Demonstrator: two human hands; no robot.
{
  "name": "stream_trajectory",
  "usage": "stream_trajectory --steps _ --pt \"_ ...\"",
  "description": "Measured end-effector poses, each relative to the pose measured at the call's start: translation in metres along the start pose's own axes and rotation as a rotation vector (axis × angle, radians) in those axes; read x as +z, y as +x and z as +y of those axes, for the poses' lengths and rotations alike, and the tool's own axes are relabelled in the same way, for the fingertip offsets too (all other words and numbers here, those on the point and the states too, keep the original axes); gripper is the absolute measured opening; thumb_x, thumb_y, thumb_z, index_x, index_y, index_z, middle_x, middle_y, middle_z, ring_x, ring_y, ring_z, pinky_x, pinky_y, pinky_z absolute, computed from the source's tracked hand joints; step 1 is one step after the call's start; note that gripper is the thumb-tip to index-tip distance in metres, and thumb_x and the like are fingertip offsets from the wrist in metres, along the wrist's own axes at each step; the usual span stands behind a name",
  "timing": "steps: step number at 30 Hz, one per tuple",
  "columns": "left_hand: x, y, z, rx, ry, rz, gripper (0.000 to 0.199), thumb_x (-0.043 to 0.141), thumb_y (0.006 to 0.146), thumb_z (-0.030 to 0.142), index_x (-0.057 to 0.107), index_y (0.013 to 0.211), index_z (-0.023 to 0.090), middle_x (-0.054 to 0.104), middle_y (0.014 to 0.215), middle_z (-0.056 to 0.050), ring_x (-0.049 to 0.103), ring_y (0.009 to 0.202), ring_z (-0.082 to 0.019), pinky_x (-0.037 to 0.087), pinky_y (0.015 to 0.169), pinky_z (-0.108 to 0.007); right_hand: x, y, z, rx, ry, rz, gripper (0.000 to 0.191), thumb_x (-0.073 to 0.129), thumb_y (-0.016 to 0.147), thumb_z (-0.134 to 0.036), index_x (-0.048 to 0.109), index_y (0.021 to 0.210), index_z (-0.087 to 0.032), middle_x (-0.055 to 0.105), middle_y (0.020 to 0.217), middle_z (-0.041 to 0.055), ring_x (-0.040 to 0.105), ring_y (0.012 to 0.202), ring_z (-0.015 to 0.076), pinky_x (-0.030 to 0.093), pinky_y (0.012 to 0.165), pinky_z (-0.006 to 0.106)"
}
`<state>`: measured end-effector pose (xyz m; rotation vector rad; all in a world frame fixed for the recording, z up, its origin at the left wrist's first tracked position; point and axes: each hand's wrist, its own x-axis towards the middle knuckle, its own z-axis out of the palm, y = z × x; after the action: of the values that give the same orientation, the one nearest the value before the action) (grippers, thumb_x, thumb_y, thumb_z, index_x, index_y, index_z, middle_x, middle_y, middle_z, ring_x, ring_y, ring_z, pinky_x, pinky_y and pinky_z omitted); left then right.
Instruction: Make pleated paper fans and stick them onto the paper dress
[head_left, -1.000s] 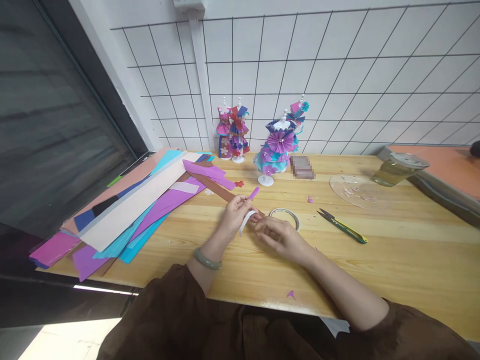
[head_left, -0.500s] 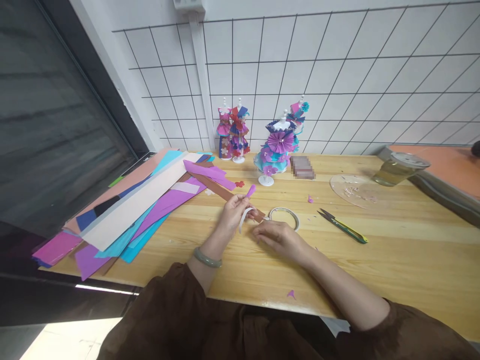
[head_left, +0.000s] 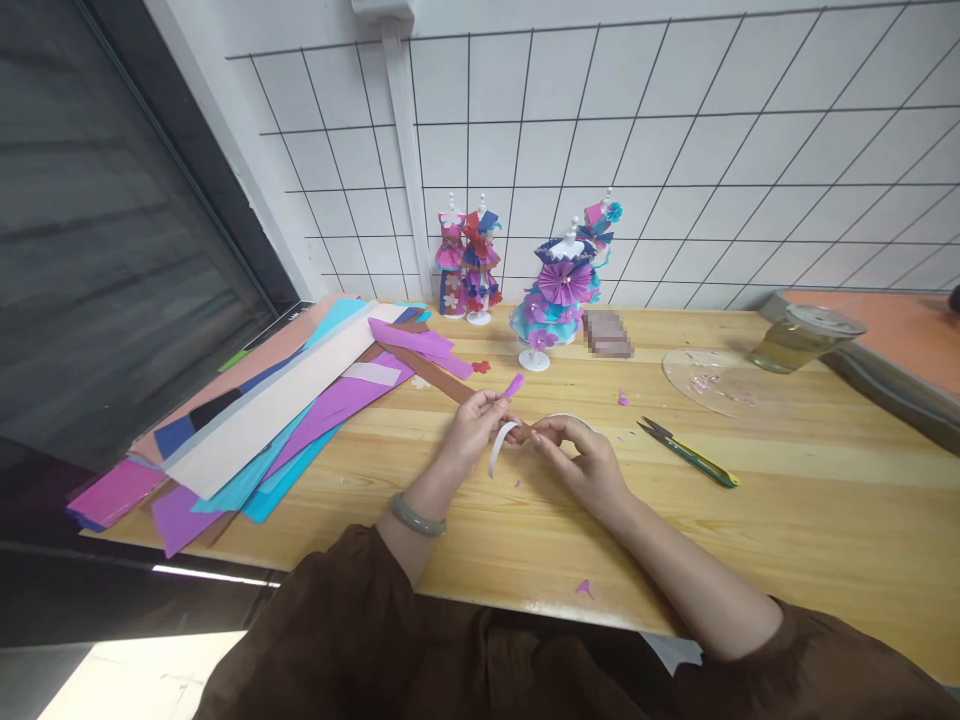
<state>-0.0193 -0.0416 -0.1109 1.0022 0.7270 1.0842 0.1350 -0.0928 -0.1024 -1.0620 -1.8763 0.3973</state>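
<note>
My left hand (head_left: 475,432) is closed, with a narrow purple paper strip (head_left: 514,386) sticking up from its thumb and forefinger. Below those fingers a thin white strip (head_left: 497,452) curls down toward the tabletop. A long brown paper strip (head_left: 435,376) runs from the paper pile to my left hand, and its end comes out between the two hands. My right hand (head_left: 589,467) pinches at this brown end with thumb and fingertips. Behind the right hand only the far rim of a tape roll (head_left: 576,419) shows.
Crepe paper sheets (head_left: 262,400) lie piled on the left. Several small dress stands, one with a purple rosette (head_left: 565,284), line the wall. Yellow-green thread snips (head_left: 690,452), a clear disc with small beads (head_left: 712,385) and a lidded cup (head_left: 795,343) are on the right.
My right hand has moved up and forward, covering most of the tape roll, and its fingertips meet the brown strip's end. The left hand with the purple strip has shifted slightly right.
</note>
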Motion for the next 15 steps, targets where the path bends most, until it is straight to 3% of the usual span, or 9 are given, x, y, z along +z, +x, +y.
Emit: stream_trajectory --steps 4,8,15 --pt "0.0041 -0.0037 0.0005 -0.037 0.04 -0.04 0.03 0.062 0.071 0.039 0.05 0.086 0.015 0.061 0.069 -0.001 0.059 0.058 -0.011 0.048 0.057 -0.023 -0.0003 0.0002 0.0011 -0.109 -0.082 -0.065 0.021 0.048 0.084 -0.024 0.058 0.102 -0.023 0.057 0.077 0.0053 0.053 0.069 0.0158 0.044 0.062 0.03" --pt "0.0048 -0.0049 0.0011 -0.045 0.039 -0.053 0.03 0.061 0.071 0.038 0.05 0.087 0.015 0.061 0.068 -0.001 0.058 0.059 -0.01 0.047 0.058 -0.022 0.0012 0.0 0.0044 -0.197 -0.118 -0.109 0.02 0.046 0.084 -0.021 0.062 0.095 -0.024 0.053 0.075 0.0043 0.053 0.069 0.0152 0.044 0.061 0.029" --pt "0.0008 -0.0035 0.0027 -0.015 -0.031 -0.057 0.027 0.059 0.073 0.037 0.048 0.085 0.016 0.061 0.069 -0.002 0.058 0.059 -0.009 0.047 0.057 -0.022 0.0009 0.0008 0.0069 -0.173 -0.079 -0.154 0.024 0.044 0.083 -0.015 0.061 0.098 -0.024 0.058 0.084 0.0065 0.056 0.078 0.0158 0.046 0.068 0.03"
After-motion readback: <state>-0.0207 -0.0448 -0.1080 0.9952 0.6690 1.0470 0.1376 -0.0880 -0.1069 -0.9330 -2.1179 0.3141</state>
